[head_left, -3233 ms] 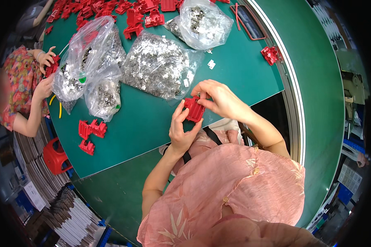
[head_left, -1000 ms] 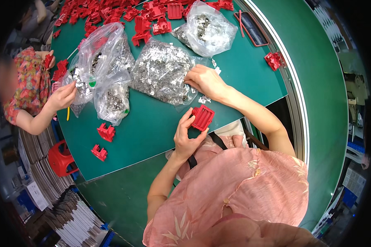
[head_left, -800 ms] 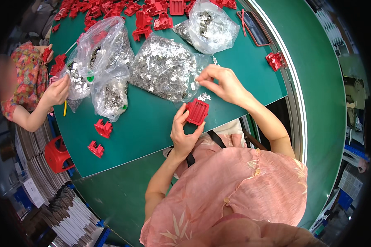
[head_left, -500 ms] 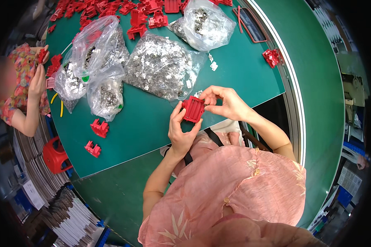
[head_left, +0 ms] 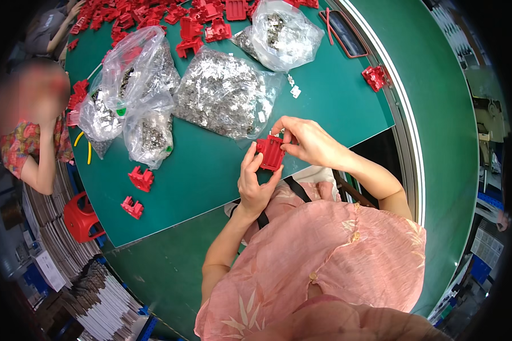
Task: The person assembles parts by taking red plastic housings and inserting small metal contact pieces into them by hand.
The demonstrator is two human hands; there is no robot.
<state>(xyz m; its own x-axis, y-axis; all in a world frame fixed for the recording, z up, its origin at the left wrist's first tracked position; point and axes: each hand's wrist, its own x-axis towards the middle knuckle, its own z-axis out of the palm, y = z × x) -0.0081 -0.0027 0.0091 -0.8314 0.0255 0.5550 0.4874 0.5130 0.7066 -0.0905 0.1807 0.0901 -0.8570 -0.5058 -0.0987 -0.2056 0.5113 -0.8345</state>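
We hold boxy, ridged red plastic part (head_left: 272, 153) in left hand (head_left: 254, 186), pinched between thumb and fingers, over near edge of flat green table (head_left: 199, 176). Right hand (head_left: 310, 142) bunches fingertips at part's far-right corner; pinched piece, if any, we cannot tell. Best we brace part, press squarely.

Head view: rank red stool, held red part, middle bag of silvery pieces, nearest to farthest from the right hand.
1. Held red part, just left of the right hand.
2. Middle bag, ahead and left.
3. Red stool, far left.
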